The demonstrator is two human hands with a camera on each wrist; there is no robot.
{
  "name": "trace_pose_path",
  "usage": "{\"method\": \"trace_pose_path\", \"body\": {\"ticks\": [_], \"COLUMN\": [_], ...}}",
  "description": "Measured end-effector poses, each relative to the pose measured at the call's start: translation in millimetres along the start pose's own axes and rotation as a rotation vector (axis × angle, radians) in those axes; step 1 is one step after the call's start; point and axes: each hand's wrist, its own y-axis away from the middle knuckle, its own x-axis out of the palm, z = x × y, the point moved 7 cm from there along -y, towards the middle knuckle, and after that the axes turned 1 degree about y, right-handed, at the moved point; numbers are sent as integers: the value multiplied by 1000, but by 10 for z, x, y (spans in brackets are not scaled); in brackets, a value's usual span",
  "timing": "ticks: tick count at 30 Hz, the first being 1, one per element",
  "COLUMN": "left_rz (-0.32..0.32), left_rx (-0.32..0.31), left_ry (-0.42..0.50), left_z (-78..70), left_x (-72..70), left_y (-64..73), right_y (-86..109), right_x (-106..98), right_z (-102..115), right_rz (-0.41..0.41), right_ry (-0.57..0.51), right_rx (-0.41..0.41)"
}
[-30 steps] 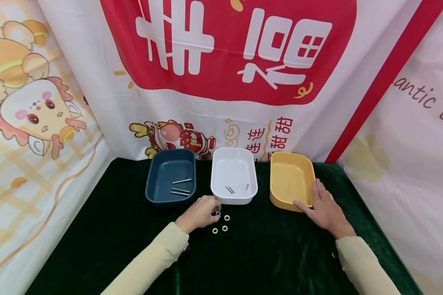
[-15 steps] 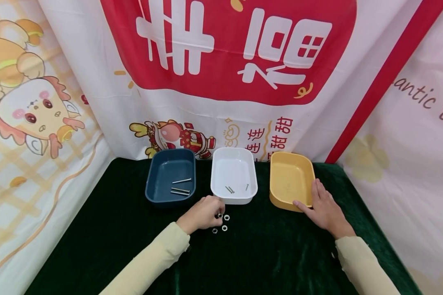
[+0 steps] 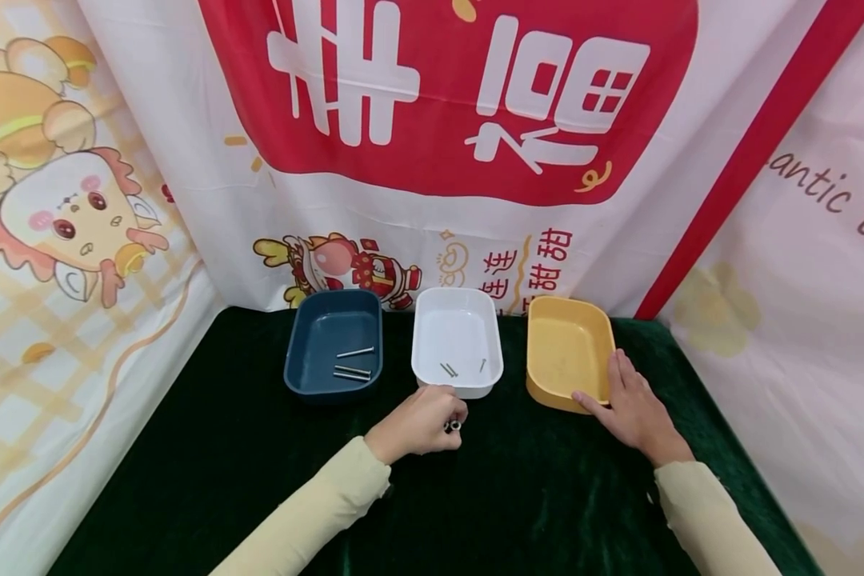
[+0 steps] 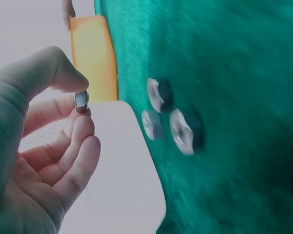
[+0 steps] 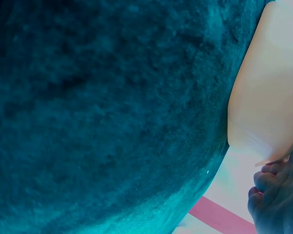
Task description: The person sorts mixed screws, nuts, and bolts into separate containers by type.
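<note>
Pinching nut (image 4: 81, 99) w/ L hand (image 3: 419, 422); loose nuts (image 4: 179, 127) blurred, L wrist view.

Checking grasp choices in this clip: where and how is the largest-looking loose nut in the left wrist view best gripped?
Probably by opposite outer sides, thumb against fingertip, coming from above. Though blurred, the nut seems to lie flat on the green cloth, leaving its rim exposed, slightly apart from the other two nuts.

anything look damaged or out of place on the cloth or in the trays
Nothing looks damaged. Three nuts lie loose on the green cloth, mildly odd because the screws sit inside the blue tray and white tray. The left hand pinches another nut.
</note>
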Motion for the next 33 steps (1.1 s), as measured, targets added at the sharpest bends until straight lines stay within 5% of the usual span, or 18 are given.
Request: {"method": "trace_pose_path", "body": {"ticks": [15,22,26,33], "left_rz": [-42,-124,-166,-142], "left_rx": [36,29,29,3], "left_ry": [-1,12,-17,-15], "left_z": [-466,-607,-647,-616], "left_x": [136,145,124,107], "left_y": [-564,-912,-1112,-1420], "right_y": [5,18,13,7], "right_x": [-7,-37,-43,-9], "right_z": [-2,36,20,0], "right_rz": [-12,-34,-48,-56], "right_ry": [-10,2,15,8], "right_rx": [2,-7,-10,1]}}
